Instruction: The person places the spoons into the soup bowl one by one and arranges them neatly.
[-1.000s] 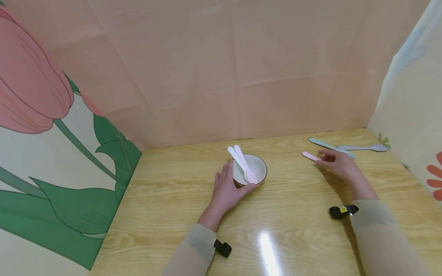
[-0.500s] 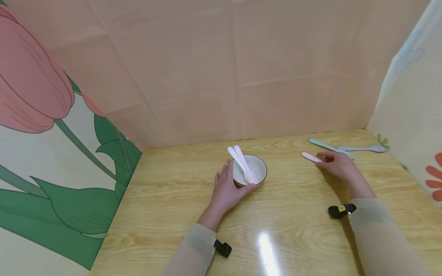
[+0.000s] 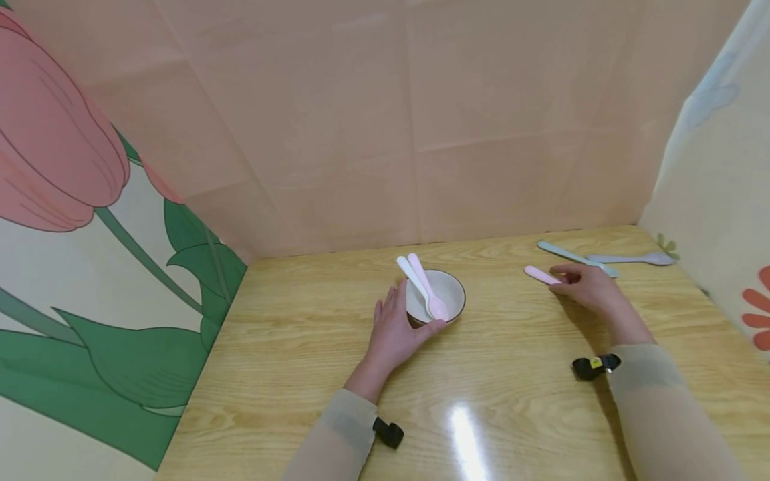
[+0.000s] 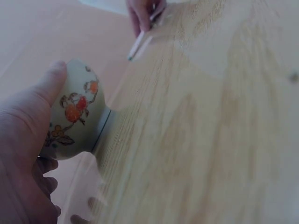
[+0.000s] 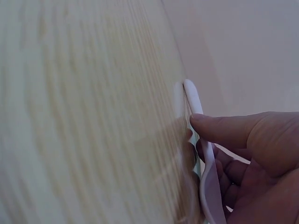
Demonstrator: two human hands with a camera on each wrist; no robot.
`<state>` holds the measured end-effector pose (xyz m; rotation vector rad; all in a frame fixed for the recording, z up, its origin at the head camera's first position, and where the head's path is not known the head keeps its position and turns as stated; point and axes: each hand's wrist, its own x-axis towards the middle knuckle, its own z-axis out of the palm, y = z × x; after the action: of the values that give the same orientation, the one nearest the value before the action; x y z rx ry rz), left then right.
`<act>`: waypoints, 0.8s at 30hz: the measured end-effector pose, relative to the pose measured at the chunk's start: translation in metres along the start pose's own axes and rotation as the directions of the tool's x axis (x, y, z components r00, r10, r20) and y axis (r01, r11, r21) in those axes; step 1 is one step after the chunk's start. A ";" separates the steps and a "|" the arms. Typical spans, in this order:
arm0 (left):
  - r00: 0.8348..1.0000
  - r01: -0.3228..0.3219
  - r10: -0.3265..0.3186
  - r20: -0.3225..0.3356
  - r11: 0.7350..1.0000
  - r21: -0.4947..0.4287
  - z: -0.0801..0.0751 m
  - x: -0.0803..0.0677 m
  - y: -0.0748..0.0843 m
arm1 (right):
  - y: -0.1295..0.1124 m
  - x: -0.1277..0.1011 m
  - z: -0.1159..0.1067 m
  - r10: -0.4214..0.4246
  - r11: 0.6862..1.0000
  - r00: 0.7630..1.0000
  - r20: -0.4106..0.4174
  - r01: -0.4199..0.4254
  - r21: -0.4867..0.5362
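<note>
left hand (image 3: pixel 394 327) cups the bowl (image 3: pixel 442 294) from 8 o'clock, likely to steady it | right hand (image 3: pixel 586 286) pinches the pink spoon (image 3: pixel 541 274) lying on the table (image 3: pixel 289 347), at 3 o'clock of the bowl | two spoons (image 3: pixel 428 290) lean inside the bowl

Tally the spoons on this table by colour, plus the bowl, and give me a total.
Pink spoons: 2, one in the bowl, one under the right hand
White spoon: 1
Blue spoon: 1
Lilac spoon: 1
Bowl: 1
Total: 6

No readable text, labels, brands or numbers anywhere in view.
</note>
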<state>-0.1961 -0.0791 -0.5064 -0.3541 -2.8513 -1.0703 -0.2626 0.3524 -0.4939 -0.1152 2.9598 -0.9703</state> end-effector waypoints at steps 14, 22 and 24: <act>1.000 -0.008 0.008 -0.007 1.000 -0.007 0.000 0.000 -0.001 | -0.006 -0.003 0.001 0.044 0.997 0.997 0.066 -0.048 0.056; 1.000 -0.013 0.013 -0.014 1.000 -0.004 0.000 -0.001 -0.002 | -0.015 -0.005 0.003 0.053 0.991 0.997 0.056 -0.059 0.119; 1.000 -0.013 0.013 -0.013 1.000 -0.005 0.000 -0.002 -0.002 | -0.016 -0.004 0.003 0.050 0.989 0.997 0.053 -0.057 0.140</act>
<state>-0.1952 -0.0815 -0.5078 -0.3650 -2.8314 -1.0741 -0.2574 0.3383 -0.4868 -0.0550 2.8230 -1.1482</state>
